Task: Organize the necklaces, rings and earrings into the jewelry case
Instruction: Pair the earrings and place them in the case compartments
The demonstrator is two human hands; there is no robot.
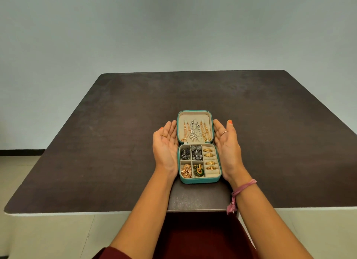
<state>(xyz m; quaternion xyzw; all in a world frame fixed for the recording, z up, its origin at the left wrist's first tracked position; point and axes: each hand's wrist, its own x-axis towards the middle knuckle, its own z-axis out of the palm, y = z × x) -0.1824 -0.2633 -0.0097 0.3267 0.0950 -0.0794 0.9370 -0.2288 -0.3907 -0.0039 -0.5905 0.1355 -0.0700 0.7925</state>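
The open jewelry case lies on the dark table, filled. The left hand at nine o'clock and right hand at three flank it, fingers straight, palms up, holding nothing

Both forearms are bare from the elbow down. The left hand wears 1 thin ring on a finger, and 1 nail shows orange polish. The right hand carries 1 slim band on a finger, with an orange-painted nail at the far tip. A pink thread bracelet wraps the right wrist, its tasselled end hanging down. Dark maroon clothing fills the near edge, with a maroon sleeve at the left elbow.
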